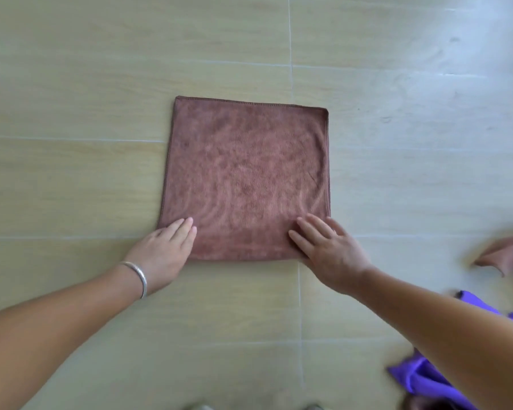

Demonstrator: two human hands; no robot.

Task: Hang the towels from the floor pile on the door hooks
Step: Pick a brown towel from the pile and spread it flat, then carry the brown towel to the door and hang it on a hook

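Where pale floor tiles (71,179) spread, brown towel (246,173) flat, hands pressing

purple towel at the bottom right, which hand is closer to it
Right. The right hand rests on the brown towel at its near right corner, on the side toward the purple towel. The left hand presses the near left corner, farther away.

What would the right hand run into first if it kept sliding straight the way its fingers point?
Only more of the brown towel. The right hand lies flat on its near right corner, fingers aimed up and left across the cloth. Nothing else sits on that line; past the far edge is bare floor.
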